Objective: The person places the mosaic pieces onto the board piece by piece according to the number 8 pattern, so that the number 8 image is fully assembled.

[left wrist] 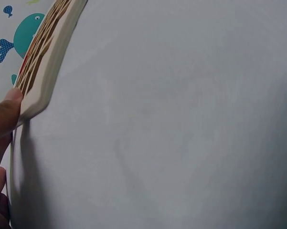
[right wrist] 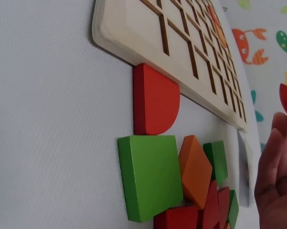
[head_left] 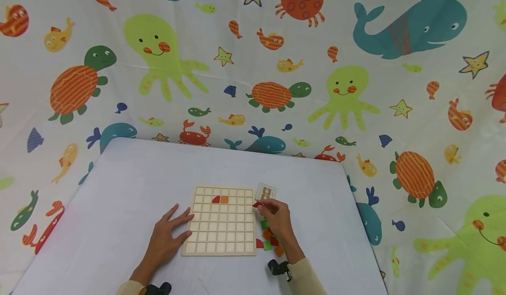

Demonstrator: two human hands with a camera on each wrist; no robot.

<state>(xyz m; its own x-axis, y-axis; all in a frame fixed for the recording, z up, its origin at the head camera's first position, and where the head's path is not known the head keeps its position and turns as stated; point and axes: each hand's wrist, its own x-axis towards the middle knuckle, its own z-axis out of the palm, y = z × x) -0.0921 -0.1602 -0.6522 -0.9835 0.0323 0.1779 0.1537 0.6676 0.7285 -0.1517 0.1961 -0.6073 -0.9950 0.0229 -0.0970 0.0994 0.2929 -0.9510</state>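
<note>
A wooden grid board (head_left: 223, 224) lies on the white table, divided into small square cells. Two blocks sit side by side in its second row: a red quarter-round block (head_left: 216, 199) and an orange square block (head_left: 224, 199). My left hand (head_left: 166, 235) rests along the board's left edge, fingers spread and touching the rim; in the left wrist view the thumb (left wrist: 7, 112) is at a corner of the board. Between thumb and fingertips, my right hand (head_left: 278, 220) pinches another red quarter-round block (right wrist: 286, 99), held near the board's upper right edge.
Right of the board lie several loose blocks, among them a green square block (right wrist: 153, 171), a red quarter-round block (right wrist: 157, 100) against the board's side and an orange block (right wrist: 195, 171). A small pattern card (head_left: 266, 191) lies beyond them. A sea-animal curtain (head_left: 253, 66) hangs behind the table.
</note>
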